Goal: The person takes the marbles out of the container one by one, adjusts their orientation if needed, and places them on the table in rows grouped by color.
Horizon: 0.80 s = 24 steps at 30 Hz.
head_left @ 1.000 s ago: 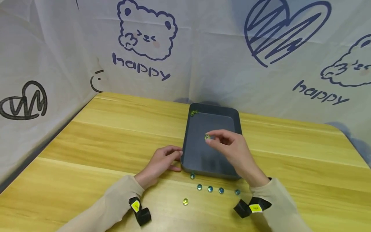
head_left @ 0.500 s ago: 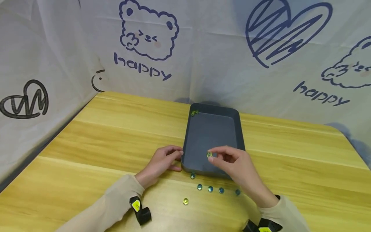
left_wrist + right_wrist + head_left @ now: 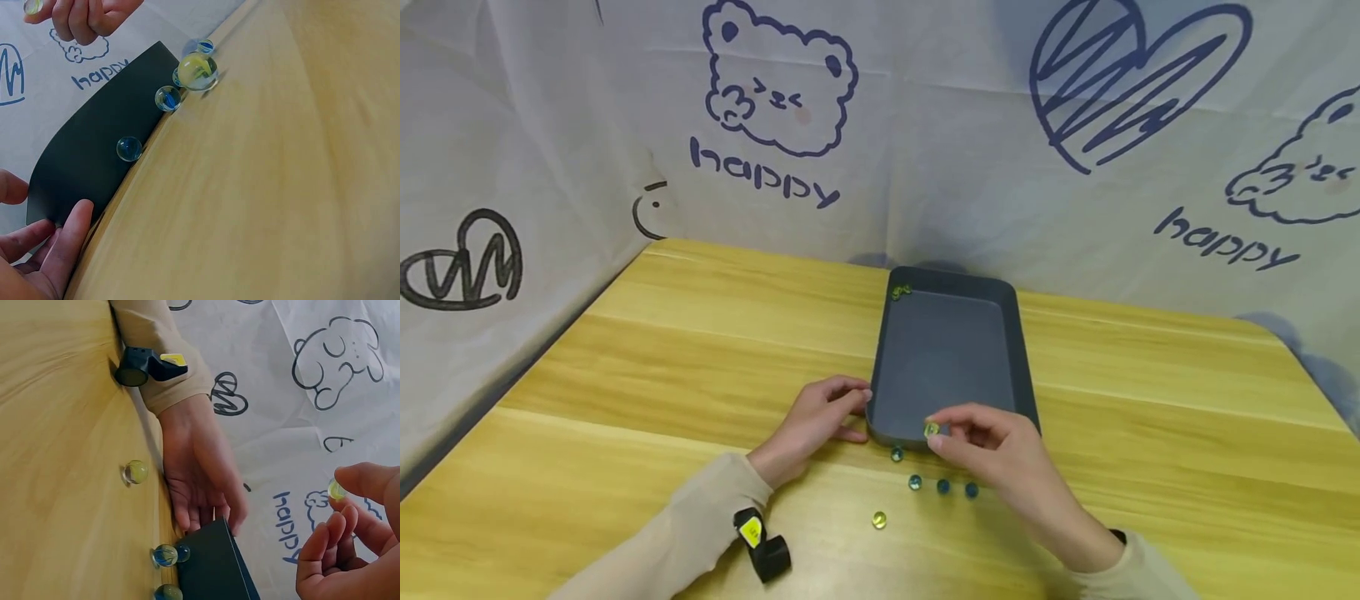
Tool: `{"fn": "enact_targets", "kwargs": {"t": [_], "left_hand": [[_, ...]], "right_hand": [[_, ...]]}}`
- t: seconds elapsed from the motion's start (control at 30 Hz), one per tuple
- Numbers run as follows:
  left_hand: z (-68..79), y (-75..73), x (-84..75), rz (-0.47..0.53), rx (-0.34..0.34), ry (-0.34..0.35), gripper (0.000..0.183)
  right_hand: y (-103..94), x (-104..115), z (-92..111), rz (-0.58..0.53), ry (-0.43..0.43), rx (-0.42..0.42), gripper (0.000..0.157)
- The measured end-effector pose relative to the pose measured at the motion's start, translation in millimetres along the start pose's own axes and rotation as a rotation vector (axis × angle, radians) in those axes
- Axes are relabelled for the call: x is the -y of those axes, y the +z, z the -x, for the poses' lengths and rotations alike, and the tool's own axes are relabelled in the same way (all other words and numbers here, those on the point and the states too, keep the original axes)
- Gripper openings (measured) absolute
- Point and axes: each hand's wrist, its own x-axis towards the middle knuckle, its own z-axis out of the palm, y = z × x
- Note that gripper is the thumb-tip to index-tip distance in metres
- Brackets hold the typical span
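The right hand (image 3: 1003,460) had its grip clamped on a yellow marble (image 3: 932,430), round with no long axis, above the near rim of the tray (image 3: 940,358). The left hand (image 3: 811,423), farther from that marble, touched the tray's left side, fingers loose.

Tray (image 3: 943,358) on table (image 3: 700,333) | marbles (image 3: 914,482) before tray | others (image 3: 897,293) inside, far-left corner

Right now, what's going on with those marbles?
Someone's right hand is pinching a yellow marble, held up by the near edge of the tray. The left hand touches the tray's left side. A few yellow marbles sit in its far left corner. Some blue marbles and another yellow marble are on the table.
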Motion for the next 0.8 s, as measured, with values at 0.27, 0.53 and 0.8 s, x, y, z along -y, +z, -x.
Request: {"fn": "enact_targets", "kwargs": {"t": [0.27,0.53,0.8], "left_hand": [[-0.7,0.5,-1.6,0.002,-0.008,-0.017,0.030],[1.2,-0.1,-2.8,-0.001,-0.017,-0.025,0.030],[0.3,-0.3,-3.7,-0.005,-0.011,-0.021,0.030]], "right_hand": [[-1.6,-5.8,12.4,0.054,-0.004,0.039,0.031],[2.1,-13.9,19.6,0.082,0.027,0.039,0.032],[12.2,-26.5,22.9,0.102,0.067,0.027,0.027]]}}
